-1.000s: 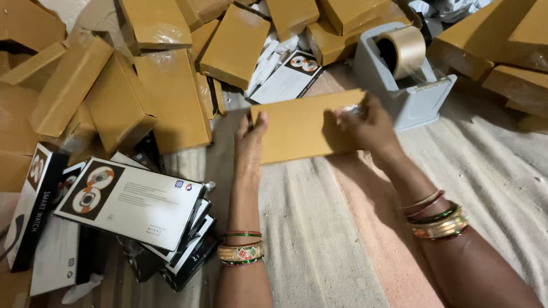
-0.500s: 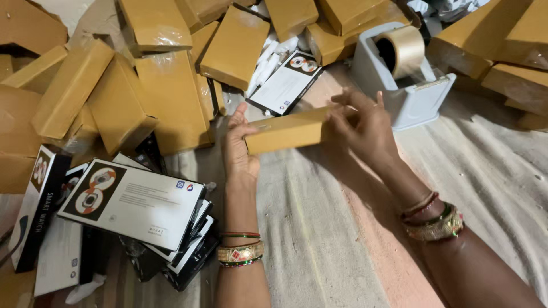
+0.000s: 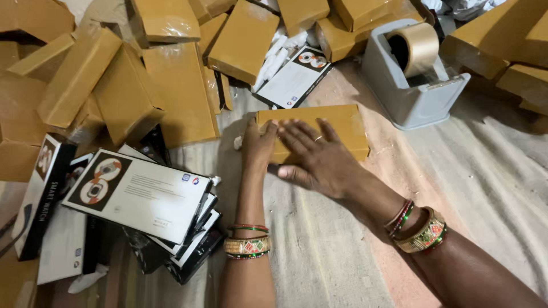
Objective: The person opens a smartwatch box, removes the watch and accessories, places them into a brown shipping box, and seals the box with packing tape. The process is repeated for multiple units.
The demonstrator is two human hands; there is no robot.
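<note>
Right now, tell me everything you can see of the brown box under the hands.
The brown box is a flat, rectangular parcel that looks like plain tan cardboard, closed. It lies flat on the pale cloth, just in front of the grey tape dispenser. The left hand presses its left end, and the right hand lies spread, palm down, across its top.

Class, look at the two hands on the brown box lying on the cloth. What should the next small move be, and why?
Probably lift the right hand and reach toward the tape dispenser just beyond the brown box. The box lies flat on the cloth, the right palm is spread on its top and the left hand steadies its near end, so one hand seems free to fetch tape.
</note>
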